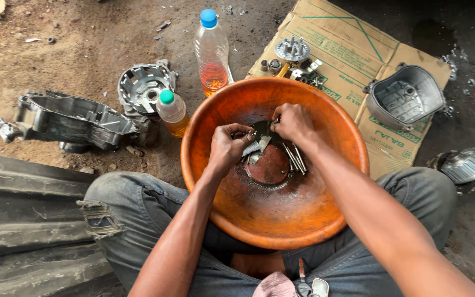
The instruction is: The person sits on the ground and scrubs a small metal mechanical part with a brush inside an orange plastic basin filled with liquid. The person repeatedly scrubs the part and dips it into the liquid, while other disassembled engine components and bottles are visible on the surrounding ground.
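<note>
Orange basin point(303, 220), between the knees: left hand point(225, 147) is gripping a small grey metal part point(255, 147), right hand point(292, 122) closing on its upper end. Long bolts point(295, 159) lying in the basin. Beyond the basin, engine casings point(70, 118) and cover point(405, 99) are waiting, seemingly unwashed; two bottles point(211, 52) are standing left of the cardboard point(353, 60).

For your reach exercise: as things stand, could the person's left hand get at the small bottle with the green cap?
Probably yes. The small bottle stands upright on the ground just outside the orange basin, on the left hand's side. Only the basin rim lies between; that hand now grips a metal part.
</note>
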